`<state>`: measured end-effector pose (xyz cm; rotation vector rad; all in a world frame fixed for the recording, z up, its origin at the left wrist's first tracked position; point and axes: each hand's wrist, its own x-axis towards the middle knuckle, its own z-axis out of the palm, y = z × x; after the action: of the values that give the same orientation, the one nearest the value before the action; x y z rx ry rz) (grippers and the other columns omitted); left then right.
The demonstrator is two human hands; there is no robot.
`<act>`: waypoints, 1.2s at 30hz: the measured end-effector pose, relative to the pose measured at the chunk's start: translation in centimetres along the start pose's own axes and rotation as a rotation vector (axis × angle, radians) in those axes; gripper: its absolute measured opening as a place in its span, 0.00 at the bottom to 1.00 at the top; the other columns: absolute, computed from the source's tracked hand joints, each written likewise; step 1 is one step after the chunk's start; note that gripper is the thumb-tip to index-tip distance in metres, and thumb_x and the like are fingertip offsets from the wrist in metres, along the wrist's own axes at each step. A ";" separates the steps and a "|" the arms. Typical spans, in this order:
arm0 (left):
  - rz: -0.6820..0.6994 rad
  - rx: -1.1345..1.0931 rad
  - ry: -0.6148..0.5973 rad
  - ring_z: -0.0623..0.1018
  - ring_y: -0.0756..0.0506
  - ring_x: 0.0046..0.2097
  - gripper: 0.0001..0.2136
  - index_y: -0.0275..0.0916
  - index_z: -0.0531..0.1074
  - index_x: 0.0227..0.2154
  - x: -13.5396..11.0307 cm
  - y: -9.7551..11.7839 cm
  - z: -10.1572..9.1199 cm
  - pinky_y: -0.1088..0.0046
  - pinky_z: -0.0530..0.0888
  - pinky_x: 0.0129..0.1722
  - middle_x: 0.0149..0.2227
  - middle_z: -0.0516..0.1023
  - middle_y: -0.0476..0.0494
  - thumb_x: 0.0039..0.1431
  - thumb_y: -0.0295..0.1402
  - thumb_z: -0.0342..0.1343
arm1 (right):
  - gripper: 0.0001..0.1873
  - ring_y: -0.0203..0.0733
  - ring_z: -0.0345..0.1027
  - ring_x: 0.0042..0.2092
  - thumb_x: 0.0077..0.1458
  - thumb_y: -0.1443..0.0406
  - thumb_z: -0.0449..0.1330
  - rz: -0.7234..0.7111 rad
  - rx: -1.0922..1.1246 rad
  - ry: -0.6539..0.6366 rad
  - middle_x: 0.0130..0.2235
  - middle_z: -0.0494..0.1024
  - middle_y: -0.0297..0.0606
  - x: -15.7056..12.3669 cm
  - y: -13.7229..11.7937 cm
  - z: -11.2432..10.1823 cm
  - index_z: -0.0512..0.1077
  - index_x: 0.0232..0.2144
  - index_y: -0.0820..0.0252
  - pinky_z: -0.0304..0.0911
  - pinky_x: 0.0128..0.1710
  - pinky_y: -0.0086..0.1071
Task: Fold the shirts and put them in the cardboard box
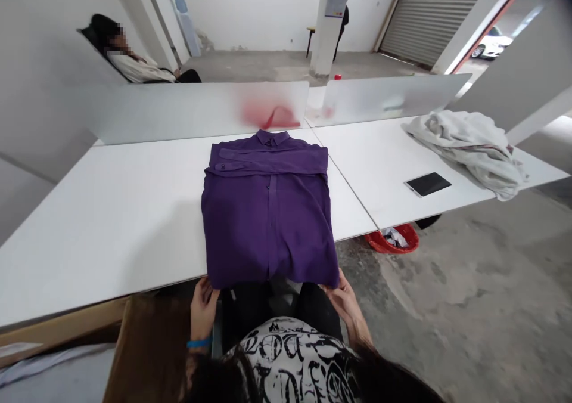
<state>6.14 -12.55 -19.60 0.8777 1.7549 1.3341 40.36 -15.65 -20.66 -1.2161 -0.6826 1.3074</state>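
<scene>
Left hand (203,310) was spread and right hand (345,303) was pinching, both at the near edge of the folded purple shirt (268,224), holding it square at 12 o'clock on the white table (111,242).

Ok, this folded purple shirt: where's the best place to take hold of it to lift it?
Probably the near bottom fold of the folded purple shirt, coming from the person's side, fingers underneath at both corners, where the left hand and right hand are. That edge overhangs the white table, leaving room underneath, and lifting there should keep the stack together.
</scene>
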 end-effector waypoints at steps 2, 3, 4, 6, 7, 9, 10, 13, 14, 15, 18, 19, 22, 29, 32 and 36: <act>-0.052 -0.044 -0.063 0.77 0.41 0.39 0.23 0.40 0.69 0.34 0.4 0.6 -0.2 0.65 0.74 0.40 0.34 0.77 0.43 0.32 0.45 0.65 | 0.19 0.39 0.68 0.33 0.39 0.60 0.65 -0.018 0.005 0.042 0.32 0.73 0.30 0.0 0.4 0.4 0.64 0.35 0.53 0.66 0.38 0.36; -0.071 -0.046 -0.093 0.77 0.42 0.37 0.22 0.40 0.70 0.31 0.5 0.9 -0.3 0.66 0.74 0.38 0.32 0.77 0.44 0.32 0.45 0.65 | 0.17 0.38 0.67 0.33 0.40 0.61 0.65 -0.030 0.001 0.062 0.30 0.72 0.29 0.1 0.4 0.5 0.63 0.33 0.53 0.65 0.38 0.34; -0.088 -0.041 -0.120 0.77 0.43 0.35 0.21 0.39 0.70 0.29 0.4 1.2 -0.3 0.67 0.74 0.37 0.30 0.77 0.45 0.31 0.46 0.65 | 0.16 0.37 0.67 0.33 0.41 0.61 0.65 -0.048 -0.013 0.075 0.30 0.70 0.28 0.2 0.4 0.6 0.62 0.31 0.54 0.64 0.38 0.32; -0.116 -0.036 -0.143 0.76 0.44 0.31 0.21 0.38 0.70 0.26 0.3 1.7 -0.2 0.68 0.74 0.34 0.26 0.76 0.46 0.31 0.46 0.65 | 0.16 0.36 0.66 0.33 0.42 0.60 0.66 -0.097 -0.077 0.083 0.29 0.69 0.28 0.5 0.2 0.9 0.62 0.29 0.56 0.63 0.37 0.30; -0.123 -0.042 -0.134 0.76 0.45 0.29 0.21 0.37 0.70 0.26 0.1 1.9 0.0 0.69 0.74 0.33 0.25 0.76 0.47 0.31 0.46 0.65 | 0.16 0.35 0.65 0.33 0.42 0.59 0.66 -0.123 -0.122 0.086 0.29 0.69 0.28 0.6 0.0 1.0 0.62 0.29 0.56 0.62 0.36 0.29; -0.110 -0.081 -0.098 0.75 0.47 0.28 0.20 0.37 0.70 0.29 -0.2 2.1 0.6 0.70 0.73 0.32 0.25 0.76 0.49 0.33 0.44 0.64 | 0.16 0.36 0.64 0.33 0.45 0.57 0.64 -0.165 -0.202 0.116 0.30 0.70 0.30 0.4 -0.6 1.2 0.63 0.31 0.56 0.61 0.35 0.29; -0.093 -0.112 -0.090 0.75 0.47 0.28 0.19 0.38 0.70 0.31 -0.4 2.1 0.9 0.70 0.73 0.33 0.26 0.76 0.49 0.35 0.43 0.64 | 0.16 0.36 0.65 0.33 0.46 0.56 0.63 -0.176 -0.228 0.139 0.31 0.70 0.31 0.2 -0.9 1.3 0.63 0.33 0.56 0.61 0.34 0.29; -0.051 -0.190 -0.100 0.75 0.48 0.31 0.17 0.40 0.68 0.35 -1.3 2.0 1.8 0.71 0.73 0.36 0.29 0.76 0.51 0.40 0.38 0.61 | 0.18 0.37 0.65 0.34 0.48 0.55 0.61 -0.178 -0.258 0.198 0.34 0.72 0.33 -0.7 -1.5 1.6 0.62 0.38 0.55 0.61 0.34 0.29; -0.044 -0.192 -0.106 0.76 0.48 0.31 0.17 0.41 0.68 0.36 -1.6 2.0 2.0 0.71 0.73 0.36 0.29 0.75 0.51 0.41 0.38 0.61 | 0.18 0.37 0.65 0.33 0.48 0.56 0.61 -0.175 -0.259 0.222 0.33 0.73 0.33 -0.9 -1.7 1.6 0.62 0.40 0.55 0.61 0.33 0.29; -0.041 -0.179 -0.110 0.76 0.48 0.31 0.17 0.41 0.67 0.36 -1.9 2.0 2.1 0.71 0.73 0.36 0.29 0.75 0.51 0.41 0.38 0.61 | 0.19 0.36 0.64 0.31 0.48 0.57 0.61 -0.173 -0.259 0.254 0.32 0.72 0.32 -1.2 -1.8 1.6 0.62 0.41 0.55 0.60 0.32 0.28; -0.031 -0.106 -0.017 0.75 0.48 0.30 0.17 0.41 0.66 0.36 -2.2 2.0 2.4 0.70 0.73 0.35 0.28 0.74 0.50 0.43 0.40 0.60 | 0.18 0.35 0.61 0.27 0.48 0.59 0.59 -0.177 -0.279 0.397 0.30 0.71 0.31 -1.3 -2.0 1.6 0.62 0.41 0.55 0.58 0.28 0.27; -0.027 -0.083 0.047 0.75 0.48 0.29 0.16 0.40 0.66 0.36 -2.1 2.1 2.4 0.71 0.72 0.34 0.27 0.74 0.51 0.44 0.41 0.59 | 0.16 0.35 0.61 0.28 0.48 0.59 0.57 -0.184 -0.289 0.447 0.30 0.71 0.31 -1.2 -2.1 1.6 0.63 0.41 0.55 0.58 0.28 0.27; -0.024 -0.080 0.165 0.74 0.49 0.31 0.16 0.40 0.68 0.37 -1.8 2.3 2.4 0.72 0.72 0.34 0.28 0.73 0.51 0.45 0.41 0.58 | 0.15 0.37 0.64 0.32 0.49 0.59 0.54 -0.230 -0.319 0.546 0.33 0.73 0.35 -0.8 -2.5 1.5 0.65 0.39 0.57 0.60 0.32 0.28; 0.037 -0.181 0.003 0.76 0.46 0.44 0.29 0.42 0.63 0.53 -2.4 2.8 2.4 0.70 0.73 0.46 0.43 0.76 0.44 0.45 0.36 0.59 | 0.18 0.38 0.67 0.41 0.50 0.57 0.56 -0.212 -0.264 0.494 0.42 0.73 0.39 -0.3 -3.0 1.4 0.66 0.42 0.57 0.63 0.41 0.30; 0.006 -0.140 0.037 0.77 0.44 0.44 0.32 0.39 0.62 0.56 -2.9 2.9 2.7 0.67 0.74 0.46 0.41 0.77 0.41 0.45 0.37 0.60 | 0.20 0.38 0.68 0.40 0.49 0.55 0.57 -0.175 -0.165 0.481 0.43 0.73 0.39 -0.1 -2.5 1.4 0.65 0.43 0.56 0.64 0.41 0.31; 0.050 -0.284 0.003 0.77 0.48 0.38 0.32 0.42 0.59 0.59 -3.5 3.9 2.5 0.71 0.77 0.37 0.39 0.76 0.46 0.48 0.35 0.55 | 0.21 0.37 0.69 0.37 0.48 0.56 0.58 -0.168 -0.125 0.465 0.40 0.75 0.38 0.2 -1.8 0.9 0.66 0.45 0.55 0.65 0.37 0.30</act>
<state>10.35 -13.55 -15.70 0.7635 1.5057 1.5710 40.17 -14.91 -18.81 -1.4664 -0.5185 0.8101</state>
